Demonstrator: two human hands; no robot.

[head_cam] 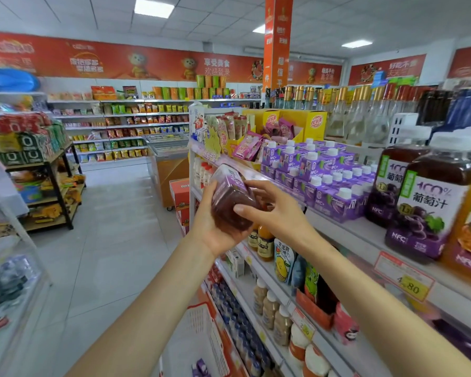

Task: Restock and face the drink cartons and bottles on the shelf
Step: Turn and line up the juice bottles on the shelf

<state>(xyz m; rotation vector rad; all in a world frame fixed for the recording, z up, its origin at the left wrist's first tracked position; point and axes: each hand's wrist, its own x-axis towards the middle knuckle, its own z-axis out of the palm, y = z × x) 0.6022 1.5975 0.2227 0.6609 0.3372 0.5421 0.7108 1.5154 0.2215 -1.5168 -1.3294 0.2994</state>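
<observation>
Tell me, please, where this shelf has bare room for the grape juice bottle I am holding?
Only the front strip of the shelf is bare, between the purple cartons and its front edge, left of the big grape juice bottles; it looks narrow for the held bottle. Behind it, cartons and bottles stand packed.

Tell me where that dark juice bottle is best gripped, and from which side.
Grip the bottle round its squarish body, across flat opposite faces, coming from below-left as the left hand does. It lies tilted, base toward the camera, so the wide middle is reachable. The right hand holds the base end.
</observation>
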